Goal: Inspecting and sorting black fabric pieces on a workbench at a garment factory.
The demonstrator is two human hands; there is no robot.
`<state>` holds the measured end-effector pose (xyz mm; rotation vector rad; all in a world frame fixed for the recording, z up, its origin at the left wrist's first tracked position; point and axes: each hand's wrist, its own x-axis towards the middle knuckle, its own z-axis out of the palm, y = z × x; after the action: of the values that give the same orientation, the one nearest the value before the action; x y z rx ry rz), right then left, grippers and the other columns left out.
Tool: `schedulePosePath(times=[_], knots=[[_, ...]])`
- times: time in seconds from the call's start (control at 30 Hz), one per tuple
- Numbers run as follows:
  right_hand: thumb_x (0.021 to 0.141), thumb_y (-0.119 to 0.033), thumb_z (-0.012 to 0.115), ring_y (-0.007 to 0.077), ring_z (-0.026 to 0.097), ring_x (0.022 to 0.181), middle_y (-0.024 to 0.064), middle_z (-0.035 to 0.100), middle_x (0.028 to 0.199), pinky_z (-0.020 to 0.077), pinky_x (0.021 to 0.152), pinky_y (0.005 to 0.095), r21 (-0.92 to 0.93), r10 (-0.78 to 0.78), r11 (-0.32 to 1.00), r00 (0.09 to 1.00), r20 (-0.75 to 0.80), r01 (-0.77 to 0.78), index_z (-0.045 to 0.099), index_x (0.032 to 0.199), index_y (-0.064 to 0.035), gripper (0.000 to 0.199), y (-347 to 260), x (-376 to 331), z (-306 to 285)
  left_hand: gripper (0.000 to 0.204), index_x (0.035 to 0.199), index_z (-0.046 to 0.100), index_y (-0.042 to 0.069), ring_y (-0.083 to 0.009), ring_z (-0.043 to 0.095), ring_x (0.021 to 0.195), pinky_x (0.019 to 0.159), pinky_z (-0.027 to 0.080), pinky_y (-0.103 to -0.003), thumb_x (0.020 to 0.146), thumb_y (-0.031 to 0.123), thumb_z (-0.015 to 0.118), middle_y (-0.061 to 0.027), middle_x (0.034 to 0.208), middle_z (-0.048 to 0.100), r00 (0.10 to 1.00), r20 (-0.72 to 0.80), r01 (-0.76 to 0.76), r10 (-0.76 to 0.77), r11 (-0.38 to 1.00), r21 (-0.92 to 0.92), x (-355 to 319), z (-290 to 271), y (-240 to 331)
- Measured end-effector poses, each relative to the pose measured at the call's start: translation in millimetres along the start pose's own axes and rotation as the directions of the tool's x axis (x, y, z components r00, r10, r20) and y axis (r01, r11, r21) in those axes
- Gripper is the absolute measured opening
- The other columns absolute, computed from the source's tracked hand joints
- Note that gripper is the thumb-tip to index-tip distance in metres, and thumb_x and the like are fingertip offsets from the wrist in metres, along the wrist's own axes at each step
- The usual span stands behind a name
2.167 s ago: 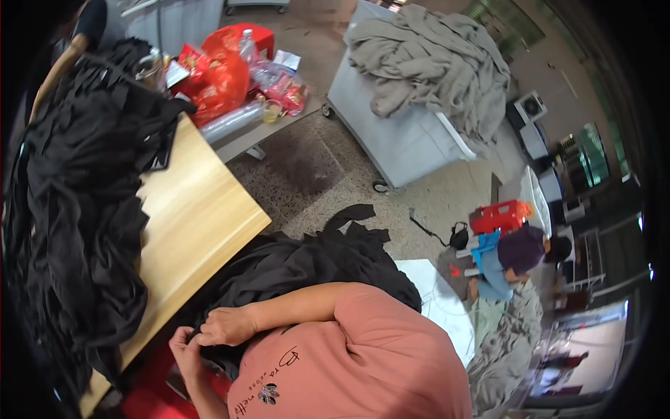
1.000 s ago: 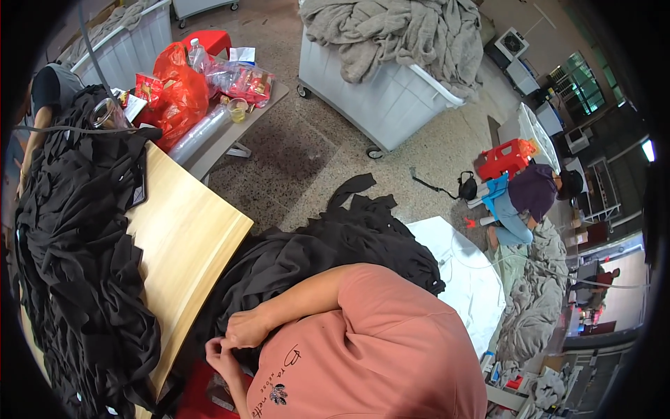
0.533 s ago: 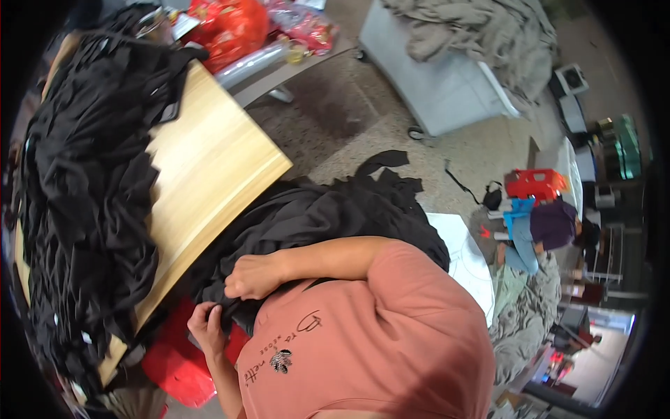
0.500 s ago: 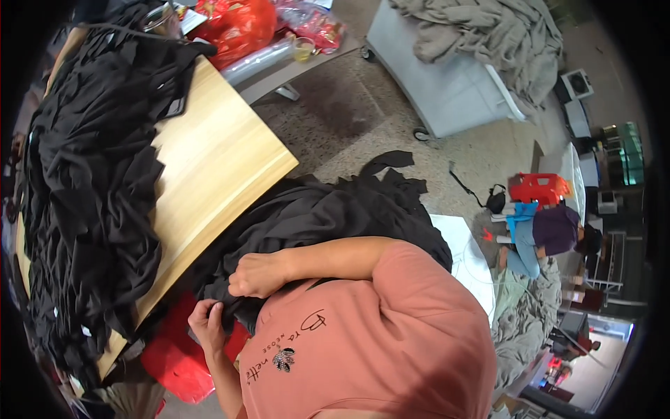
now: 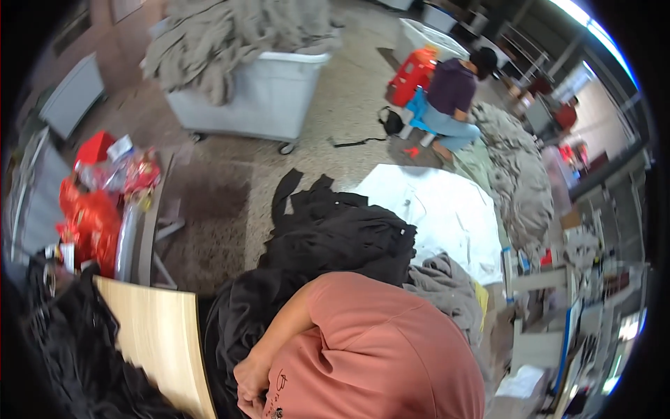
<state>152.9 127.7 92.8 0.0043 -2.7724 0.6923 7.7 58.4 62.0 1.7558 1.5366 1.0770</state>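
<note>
My right hand (image 5: pixel 252 382) is low in the picture, in front of the salmon shirt (image 5: pixel 377 349), with its fingers curled. Whatever they hold, if anything, is hidden. Black fabric (image 5: pixel 241 311) lies heaped right beside this hand and under my bent forearm. My left hand cannot be made out; the body and the lower edge cut off that area. Further out, the heap continues as a pile of black garments (image 5: pixel 335 234). More black cloth (image 5: pixel 77 342) covers the left part of a pale wooden tabletop (image 5: pixel 164 335).
A white wheeled bin (image 5: pixel 244 98) overflows with grey cloth (image 5: pixel 237 42). Red plastic bags (image 5: pixel 91 220) sit on a side bench at left. A white sheet (image 5: pixel 433 209) lies on the floor. Beyond it, a person in purple (image 5: pixel 450 87) sits by a long grey cloth pile (image 5: pixel 516 174).
My view has swung to the right and up, so the bin and seated person appear further left. My left hand, visible beside the right one before, has dropped from sight. The right stays curled.
</note>
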Motion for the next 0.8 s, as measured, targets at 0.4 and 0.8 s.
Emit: schedulePosePath(times=[0.4, 0.8], knots=[[0.064, -0.019, 0.060, 0.0304, 0.060, 0.066, 0.0118, 0.060, 0.074, 0.0468, 0.053, 0.0414, -0.093, 0.140, 0.985, 0.990, -0.032, -0.142, 0.056, 0.076, -0.0057, 0.018, -3.4, -42.9, -23.8, 0.015, 0.079, 0.056, -0.004, -0.0158, 0.051, 0.061, 0.054, 0.041, -0.027, 0.075, 0.010, 0.058, -0.0075, 0.073, 0.058, 0.958, 0.287, 0.066, -0.024, 0.988, -0.139, 42.2, 34.4, 15.5], [0.064, -0.020, 0.060, 0.0299, 0.061, 0.066, 0.0117, 0.060, 0.074, 0.0470, 0.053, 0.0409, -0.034, 0.029, 0.999, 0.999, 0.018, -0.029, 0.056, 0.075, -0.0059, 0.018, -12.3, -3.5, -2.6, 0.012, 0.077, 0.057, -0.004, -0.0136, 0.050, 0.061, 0.053, 0.040, -0.026, 0.072, 0.007, 0.058, -0.0057, 0.073, 0.057, 0.886, 0.385, 0.331, -0.257, 0.933, -0.138, 26.8, -7.9, 10.9]])
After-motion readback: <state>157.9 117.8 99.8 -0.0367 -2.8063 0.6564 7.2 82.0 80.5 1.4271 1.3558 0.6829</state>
